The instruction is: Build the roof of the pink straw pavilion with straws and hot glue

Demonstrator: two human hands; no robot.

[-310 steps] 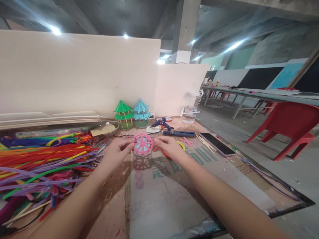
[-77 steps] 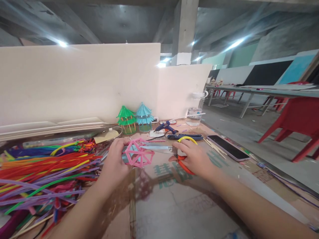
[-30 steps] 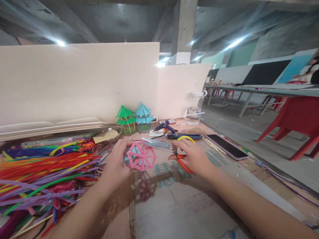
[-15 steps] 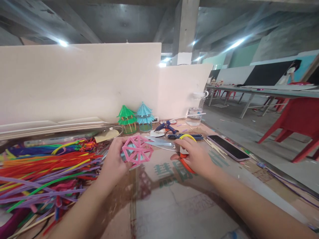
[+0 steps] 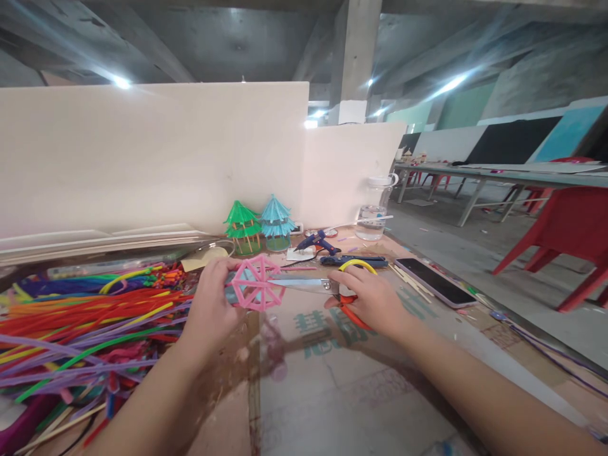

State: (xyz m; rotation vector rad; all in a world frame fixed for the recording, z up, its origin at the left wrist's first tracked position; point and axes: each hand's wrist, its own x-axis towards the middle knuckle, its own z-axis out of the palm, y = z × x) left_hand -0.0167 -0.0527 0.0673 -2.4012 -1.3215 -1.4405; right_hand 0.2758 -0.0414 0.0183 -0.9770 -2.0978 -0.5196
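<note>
My left hand (image 5: pixel 216 297) is closed around a pink wheel-shaped frame (image 5: pixel 258 285) with spokes, which looks made of pipe cleaners. Something light blue shows through its spokes. My right hand (image 5: pixel 363 292) grips scissors (image 5: pixel 304 286) by their yellow and orange handles. The blades look closed together and point left, their tips at the frame's right edge; whether they touch it I cannot tell. A short pink strip (image 5: pixel 304 268) shows just behind the blades.
Loose colourful pipe cleaners (image 5: pixel 95 316) heap on the left. Behind my hands stand a green model hut (image 5: pixel 242 228), a blue model hut (image 5: pixel 276 225), a glue gun (image 5: pixel 319 242) and a water bottle (image 5: pixel 373 212). A phone (image 5: pixel 434 282) lies at right, near thin sticks (image 5: pixel 411 282).
The scissors' blades have gone from spread apart to together. The pink frame has shifted slightly left and turned a little with my left hand. A distant person at upper right is no longer seen.
</note>
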